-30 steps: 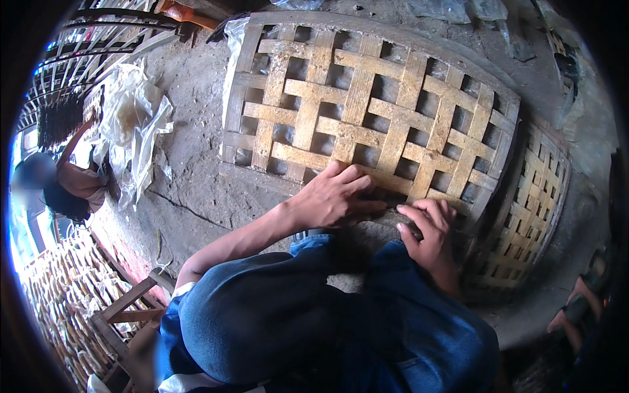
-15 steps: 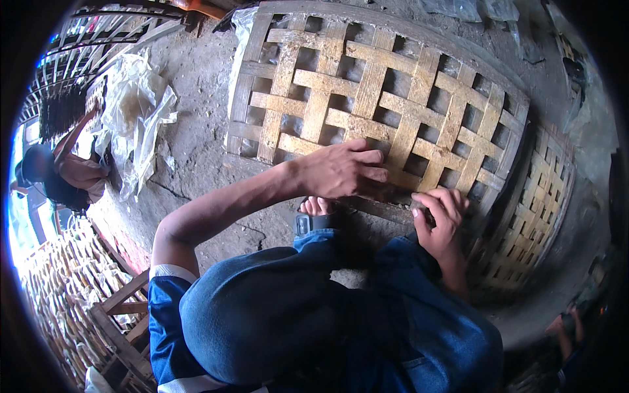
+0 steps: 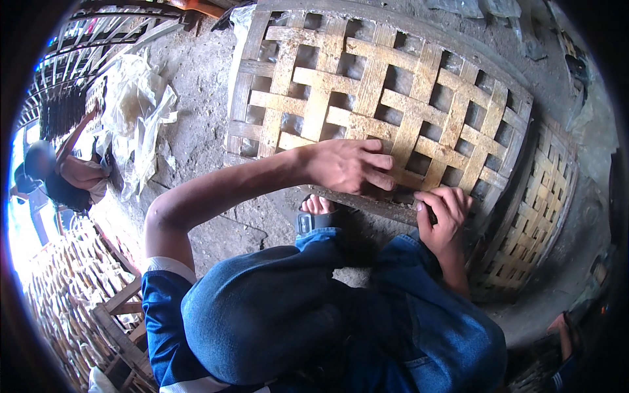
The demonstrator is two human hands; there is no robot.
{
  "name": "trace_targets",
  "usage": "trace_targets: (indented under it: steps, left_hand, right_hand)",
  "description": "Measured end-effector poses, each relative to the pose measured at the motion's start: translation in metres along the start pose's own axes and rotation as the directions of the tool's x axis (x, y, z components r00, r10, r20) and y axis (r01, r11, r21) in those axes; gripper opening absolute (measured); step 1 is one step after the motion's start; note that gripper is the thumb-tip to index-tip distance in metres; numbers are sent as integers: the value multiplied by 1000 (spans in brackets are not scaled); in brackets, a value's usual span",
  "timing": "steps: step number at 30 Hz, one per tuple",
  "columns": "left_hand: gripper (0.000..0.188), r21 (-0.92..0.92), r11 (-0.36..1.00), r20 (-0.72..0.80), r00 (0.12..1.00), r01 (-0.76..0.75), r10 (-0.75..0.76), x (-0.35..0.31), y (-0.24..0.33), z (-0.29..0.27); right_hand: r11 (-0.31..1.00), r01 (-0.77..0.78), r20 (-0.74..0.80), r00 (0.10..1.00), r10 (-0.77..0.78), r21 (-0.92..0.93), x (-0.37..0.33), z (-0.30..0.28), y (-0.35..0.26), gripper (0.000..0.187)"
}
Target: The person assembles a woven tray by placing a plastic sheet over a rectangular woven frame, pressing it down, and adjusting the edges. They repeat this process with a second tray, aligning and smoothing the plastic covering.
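A woven bamboo rack (image 3: pixel 367 78) with a worn wooden frame lies before me, its wide yellowish slats crossing over square gaps. My left hand (image 3: pixel 350 167) reaches over its near edge, fingers bent and drawn together against the slats; the thumb and whatever lies under the fingertips are hidden. To the right, my right hand (image 3: pixel 445 213) closes on the rack's near wooden rail (image 3: pixel 370 204), fingers curled over the top and thumb on the near side. Both hands stay a short distance apart along this rail.
A second woven rack (image 3: pixel 524 223) sits close at the right. Crumpled clear plastic sheeting (image 3: pixel 134 105) lies on the grey floor (image 3: pixel 203 72) at left, with another person (image 3: pixel 72 173) beyond it. Pale strips fill a rack (image 3: pixel 72 288) at lower left. My sandaled foot (image 3: pixel 316 206) is under the near rail.
My left hand has slid slightly right and nearer along the rack's edge. The rack has shifted a little, and more of its near rail shows. My right hand keeps its hold.
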State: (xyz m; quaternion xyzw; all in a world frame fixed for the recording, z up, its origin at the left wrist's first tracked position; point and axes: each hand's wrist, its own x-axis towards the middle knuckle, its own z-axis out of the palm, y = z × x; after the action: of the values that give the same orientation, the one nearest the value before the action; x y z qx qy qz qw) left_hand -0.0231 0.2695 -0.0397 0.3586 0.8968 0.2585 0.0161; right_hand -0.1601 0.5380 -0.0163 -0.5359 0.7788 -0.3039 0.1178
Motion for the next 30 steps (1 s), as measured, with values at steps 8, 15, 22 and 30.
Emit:
trace_targets:
  steps: [8,15,22,30]
  left_hand:
    - [20,47,882,-463,792,469,-397,-46,23,-52]
    - [5,-138,-88,-818,-164,986,-552,-232,100,-38]
    - [57,-204,-716,-570,-676,667,-467,-340,172,34]
    - [57,-836,-125,-313,-652,534,-691,-180,103,13]
  right_hand:
    - [1000,5,-13,1000,-5,-11,0,1,2,16]
    - [997,13,-46,999,-9,82,5,-2,-3,14]
    - [976,179,166,966,-198,125,47,-4,-34,31]
    - [883,461,391,799,-456,86,88,39,-51,42]
